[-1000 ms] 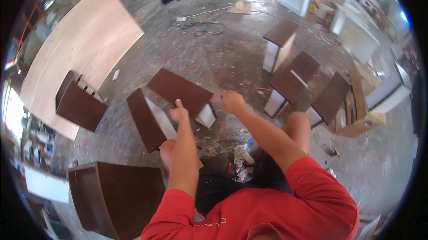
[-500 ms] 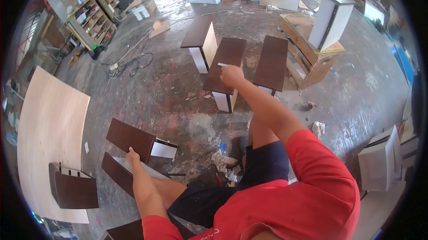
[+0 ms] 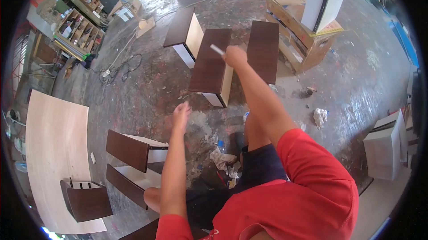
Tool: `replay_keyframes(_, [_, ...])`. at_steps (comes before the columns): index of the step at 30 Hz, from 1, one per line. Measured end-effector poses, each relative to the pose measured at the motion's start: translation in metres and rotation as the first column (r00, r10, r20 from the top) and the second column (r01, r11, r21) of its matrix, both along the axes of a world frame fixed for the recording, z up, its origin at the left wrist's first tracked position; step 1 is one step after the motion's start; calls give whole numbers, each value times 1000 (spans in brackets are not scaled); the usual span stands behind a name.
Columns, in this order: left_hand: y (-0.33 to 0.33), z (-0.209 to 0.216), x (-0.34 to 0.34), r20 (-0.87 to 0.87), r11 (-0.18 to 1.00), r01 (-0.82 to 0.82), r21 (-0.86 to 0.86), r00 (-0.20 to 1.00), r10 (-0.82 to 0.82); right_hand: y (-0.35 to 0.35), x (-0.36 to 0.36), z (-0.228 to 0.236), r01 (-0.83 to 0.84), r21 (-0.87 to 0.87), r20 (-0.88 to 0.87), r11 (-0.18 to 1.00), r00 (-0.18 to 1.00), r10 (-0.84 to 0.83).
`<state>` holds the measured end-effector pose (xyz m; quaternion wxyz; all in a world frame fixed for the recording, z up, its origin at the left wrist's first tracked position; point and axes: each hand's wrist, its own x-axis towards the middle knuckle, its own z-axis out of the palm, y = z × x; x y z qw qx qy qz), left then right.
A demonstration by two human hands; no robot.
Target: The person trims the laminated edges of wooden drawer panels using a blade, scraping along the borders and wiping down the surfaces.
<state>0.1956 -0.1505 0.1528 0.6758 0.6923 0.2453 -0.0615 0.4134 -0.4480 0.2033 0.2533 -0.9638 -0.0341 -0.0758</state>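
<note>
Brown-fronted drawers [image 3: 207, 66] on the scuffed floor [image 3: 352, 84] look already put together, what's left doesn't show, and the right hand [image 3: 235, 56] has its fingers round a slim white stick [image 3: 217, 49] over the middle one, while the left hand's [image 3: 181, 114] fingers are too blurry to call.

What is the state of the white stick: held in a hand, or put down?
Held: the white stick projects from the closed fingers of the right hand.
</note>
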Motion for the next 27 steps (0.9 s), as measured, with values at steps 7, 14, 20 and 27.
replay_keyframes(7, [-96,-35,109,-89,825,-291,-485,955,285,-107,-11,7,327,3,-52,945,944,-326])
replay_keyframes(14, [-87,-41,85,-60,813,-417,-405,900,432,-130,-29,11,323,-147,-202,935,916,-348])
replay_keyframes(20, [-51,-40,-23,-55,831,-439,-342,892,448,-146,-28,3,311,-160,-151,937,930,-334])
replay_keyframes(27, [-33,-36,-185,-141,779,-569,-265,822,552,-75,-70,7,81,255,77,964,992,-103])
